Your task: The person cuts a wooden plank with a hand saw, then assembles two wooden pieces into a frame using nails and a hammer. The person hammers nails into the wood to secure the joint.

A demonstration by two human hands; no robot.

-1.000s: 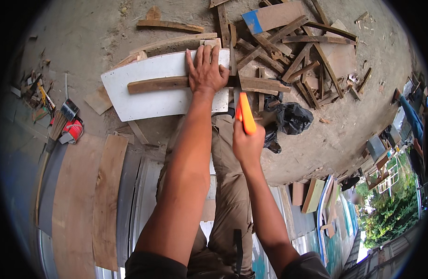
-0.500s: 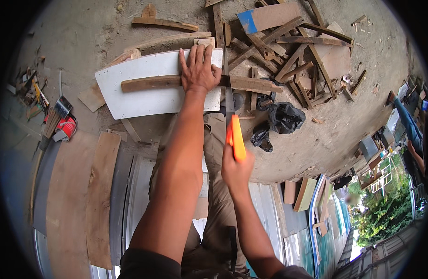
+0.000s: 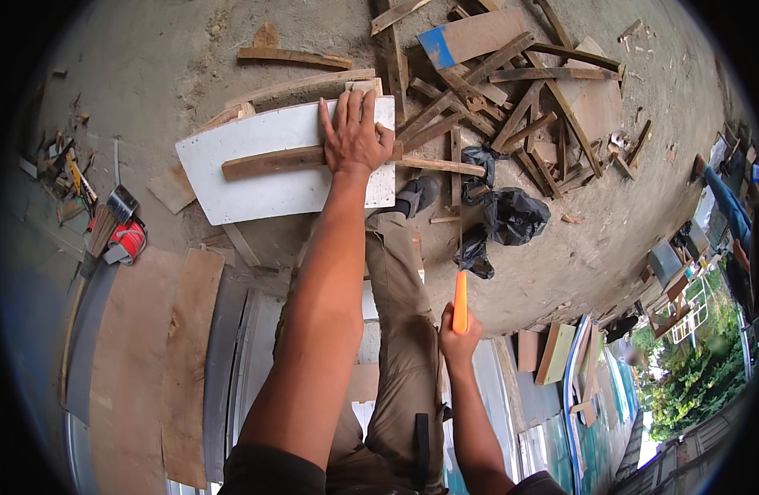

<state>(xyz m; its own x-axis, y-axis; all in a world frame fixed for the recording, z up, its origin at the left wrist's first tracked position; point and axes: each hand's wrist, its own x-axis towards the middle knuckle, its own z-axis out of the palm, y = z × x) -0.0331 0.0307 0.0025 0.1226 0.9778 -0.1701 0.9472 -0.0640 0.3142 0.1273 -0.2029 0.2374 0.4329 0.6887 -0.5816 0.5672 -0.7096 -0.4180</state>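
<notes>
My left hand (image 3: 354, 142) lies flat, fingers stretched out, pressing a brown wooden strip (image 3: 272, 162) down on a white board (image 3: 255, 194). That strip's right end stops near the board's right edge. Just beyond it, a separate-looking wood piece (image 3: 445, 167) slants off to the right; what it rests on is hidden. Closed around the orange handle of a handsaw (image 3: 460, 304), my right hand (image 3: 459, 337) is low and right of the board, apart from the strip. The saw blade shows only as a thin edge pointing away from me.
Scrap wood (image 3: 520, 99) is heaped at the far right, beside black plastic bags (image 3: 515, 216). Planks (image 3: 136, 355) lie at the near left, below a brush (image 3: 121, 202) and a red object (image 3: 129, 241). My shoe (image 3: 418, 195) is by the board's right edge.
The saw has come away from the strip, moving right and toward me with my right hand. The strip's right-hand length has dropped and now looks separate. My left hand stays pressed down.
</notes>
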